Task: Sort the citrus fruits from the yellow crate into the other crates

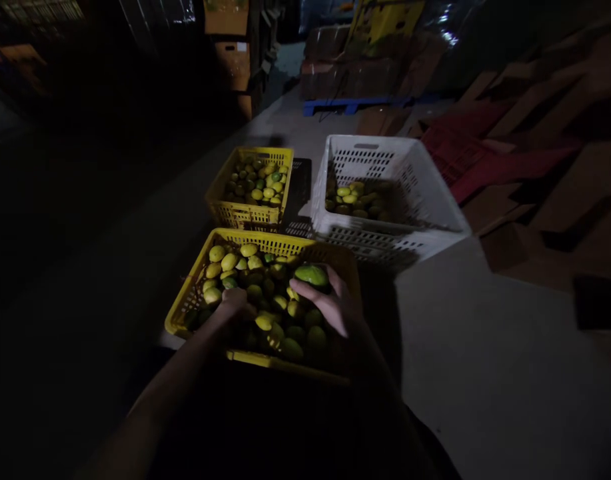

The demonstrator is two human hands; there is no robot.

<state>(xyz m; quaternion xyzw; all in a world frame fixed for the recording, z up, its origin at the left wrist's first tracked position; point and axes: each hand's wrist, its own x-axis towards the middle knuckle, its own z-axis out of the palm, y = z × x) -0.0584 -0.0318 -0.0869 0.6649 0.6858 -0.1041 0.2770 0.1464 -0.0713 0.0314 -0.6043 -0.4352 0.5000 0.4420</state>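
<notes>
In front of me stands a yellow plastic crate (pixel 265 361) holding many yellow and greenish lemons (pixel 248 250). My right hand (pixel 338 300) is closed around a green lemon (pixel 311 275), held above the fruit on the crate's right side. Down among the lemons on the left, my left hand (pixel 236 303) has its fingers curled, close to a dark green lemon (pixel 230 283). Its fingertips are hidden, so I cannot see what they grip. Shadow covers the near part of the crate.
Behind stands a smaller-looking yellow crate (pixel 245 215) of lemons. A white crate (pixel 435 233) at the back right has lemons in its left part. Cardboard boxes (pixel 575 207) and red crates (pixel 460 150) lie to the right. A blue pallet (pixel 352 105) bears stacked goods farther back.
</notes>
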